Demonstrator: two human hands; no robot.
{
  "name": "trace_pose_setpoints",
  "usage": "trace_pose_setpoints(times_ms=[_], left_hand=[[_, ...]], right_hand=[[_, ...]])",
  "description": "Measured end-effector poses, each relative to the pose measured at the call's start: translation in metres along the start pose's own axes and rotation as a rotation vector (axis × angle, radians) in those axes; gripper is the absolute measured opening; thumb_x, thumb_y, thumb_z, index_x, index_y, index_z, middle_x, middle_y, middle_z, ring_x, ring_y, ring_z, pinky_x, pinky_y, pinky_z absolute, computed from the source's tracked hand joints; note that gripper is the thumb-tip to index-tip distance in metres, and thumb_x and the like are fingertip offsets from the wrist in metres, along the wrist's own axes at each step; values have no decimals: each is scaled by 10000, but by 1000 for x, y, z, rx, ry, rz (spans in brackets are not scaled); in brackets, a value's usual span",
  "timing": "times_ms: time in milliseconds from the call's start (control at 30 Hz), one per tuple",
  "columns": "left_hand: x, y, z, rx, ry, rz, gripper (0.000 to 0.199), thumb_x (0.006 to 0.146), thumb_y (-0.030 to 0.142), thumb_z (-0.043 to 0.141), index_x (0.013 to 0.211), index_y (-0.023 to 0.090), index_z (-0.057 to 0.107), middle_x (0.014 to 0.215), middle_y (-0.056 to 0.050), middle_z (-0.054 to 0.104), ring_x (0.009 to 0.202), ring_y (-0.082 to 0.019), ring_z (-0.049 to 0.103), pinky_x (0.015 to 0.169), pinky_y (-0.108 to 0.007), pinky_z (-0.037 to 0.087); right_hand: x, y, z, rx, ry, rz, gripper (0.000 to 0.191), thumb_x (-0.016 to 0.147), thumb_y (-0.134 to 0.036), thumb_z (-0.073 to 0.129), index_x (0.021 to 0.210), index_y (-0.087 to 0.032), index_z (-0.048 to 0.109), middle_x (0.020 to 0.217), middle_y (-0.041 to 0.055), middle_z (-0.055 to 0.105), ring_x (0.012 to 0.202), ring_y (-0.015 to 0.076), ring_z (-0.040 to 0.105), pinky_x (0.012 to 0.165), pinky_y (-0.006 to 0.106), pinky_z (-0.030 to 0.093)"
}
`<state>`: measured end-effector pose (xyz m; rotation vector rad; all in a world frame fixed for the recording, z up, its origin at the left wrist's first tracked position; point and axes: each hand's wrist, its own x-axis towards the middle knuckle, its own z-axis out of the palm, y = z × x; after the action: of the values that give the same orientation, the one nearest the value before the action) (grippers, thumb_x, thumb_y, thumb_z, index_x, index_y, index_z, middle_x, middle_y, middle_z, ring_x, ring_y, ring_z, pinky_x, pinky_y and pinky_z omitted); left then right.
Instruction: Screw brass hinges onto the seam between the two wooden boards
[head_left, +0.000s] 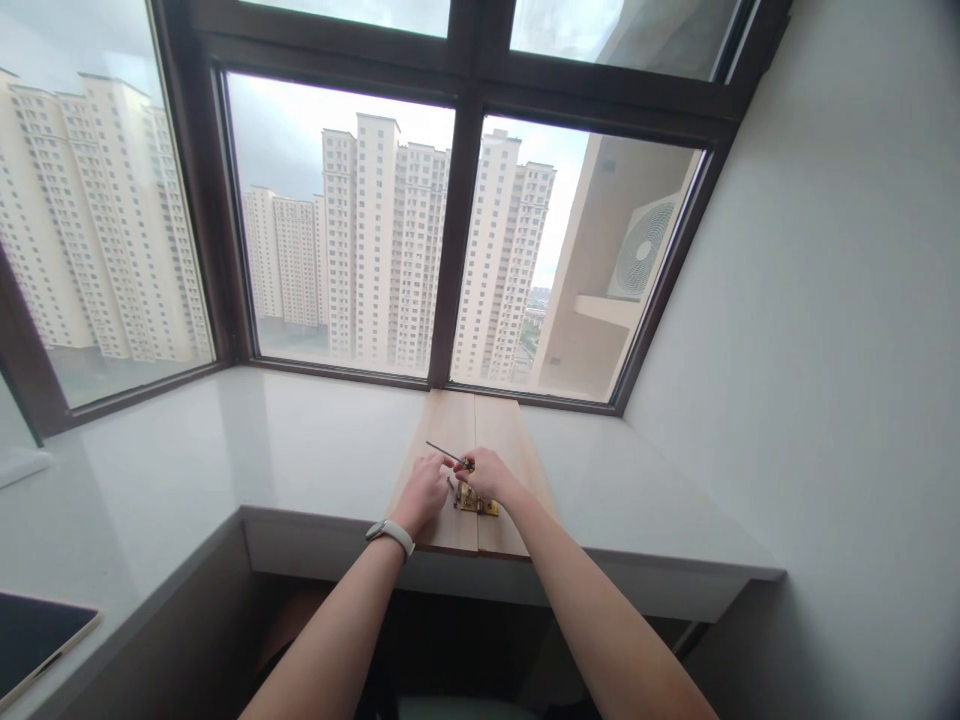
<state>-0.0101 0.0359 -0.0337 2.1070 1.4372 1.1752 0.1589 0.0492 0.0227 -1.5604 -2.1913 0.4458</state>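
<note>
Two pale wooden boards (499, 435) lie side by side on the white sill, with a narrow seam between them. A brass-coloured latch (480, 503) rests across the seam near their front end. My right hand (487, 474) is closed around the handle of a screwdriver (444, 452), whose thin shaft points up and left above the boards. Just left of the latch, my left hand (427, 492) has its fingers curled, the fingertips close to the screwdriver. A small dark screw-like piece (450, 483) shows by its thumb side; whether the fingers grip it is unclear.
The white sill (322, 440) spreads to both sides and drops off at its front edge. Behind the boards stands a dark-framed window (442, 250). A white wall (825, 300) rises at right. A dark flat device (41, 640) lies at lower left.
</note>
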Motion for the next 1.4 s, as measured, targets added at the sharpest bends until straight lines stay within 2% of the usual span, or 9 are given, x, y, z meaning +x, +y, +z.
trace_pose_setpoints(times_ms=[100, 200, 300, 400, 600, 733, 833, 1100, 1400], left_hand=[[0, 7, -7, 5, -40, -24, 465, 760, 19, 444, 1107, 186, 703, 1181, -96, 687, 1185, -259, 551, 1065, -379, 427], [1, 13, -19, 6, -158, -49, 460, 755, 108, 567, 1186, 191, 708, 1274, -110, 649, 1231, -279, 553, 1077, -376, 436], [0, 12, -31, -21, -325, 28, 593, 717, 245, 716, 1308, 229, 676, 1392, -108, 578, 1239, -283, 574, 1038, -342, 479], [-2, 10, -38, -40, -380, 90, 568, 729, 276, 737, 1295, 265, 695, 1398, -88, 586, 1261, -274, 568, 1031, -322, 489], [-11, 16, -32, -72, -343, 95, 273, 833, 314, 692, 1066, 221, 798, 1216, -108, 689, 1091, -255, 648, 971, -334, 527], [-13, 21, -27, -86, -313, 124, 243, 902, 345, 627, 979, 213, 816, 1100, -100, 718, 892, -218, 677, 868, -336, 551], [-9, 18, -25, -67, -263, 115, 229, 904, 328, 626, 934, 211, 820, 1046, -98, 732, 849, -212, 678, 855, -334, 551], [35, 0, -5, -4, -203, 54, 163, 858, 226, 671, 915, 181, 817, 1002, -97, 751, 848, -211, 700, 850, -326, 556], [76, 1, 28, 18, -207, -40, 154, 854, 212, 692, 951, 181, 807, 963, -92, 776, 916, -215, 723, 845, -318, 573]], right_hand=[[-7, 2, -7, 38, 118, -6, 147, 872, -280, 664, 895, -197, 783, 866, 38, 774, 777, 153, 663, 716, 227, 448], [-20, 7, -17, 103, 235, 34, 176, 883, -304, 625, 861, -190, 758, 823, 38, 760, 758, 161, 657, 707, 235, 448], [-37, 14, -27, 189, 295, 31, 207, 891, -333, 596, 847, -188, 737, 814, 38, 753, 754, 173, 656, 707, 249, 454], [-56, 18, -35, 244, 370, 41, 252, 887, -393, 600, 828, -184, 727, 797, 40, 739, 757, 187, 652, 713, 265, 456], [-103, 17, -37, 372, 492, 115, 398, 895, -554, 599, 851, -178, 724, 792, 62, 730, 743, 217, 641, 705, 303, 474], [-129, 17, -29, 440, 531, 170, 477, 873, -639, 615, 866, -175, 728, 827, 86, 739, 791, 247, 661, 736, 328, 495], [-143, 18, -24, 468, 521, 182, 527, 862, -682, 610, 869, -169, 731, 815, 96, 734, 784, 256, 662, 721, 333, 506], [-155, 19, -18, 480, 506, 183, 494, 882, -660, 602, 858, -181, 726, 788, 85, 724, 762, 250, 654, 723, 332, 507], [-154, 14, -16, 410, 471, 232, 447, 887, -626, 592, 882, -199, 725, 818, 92, 732, 773, 262, 671, 719, 344, 524]])
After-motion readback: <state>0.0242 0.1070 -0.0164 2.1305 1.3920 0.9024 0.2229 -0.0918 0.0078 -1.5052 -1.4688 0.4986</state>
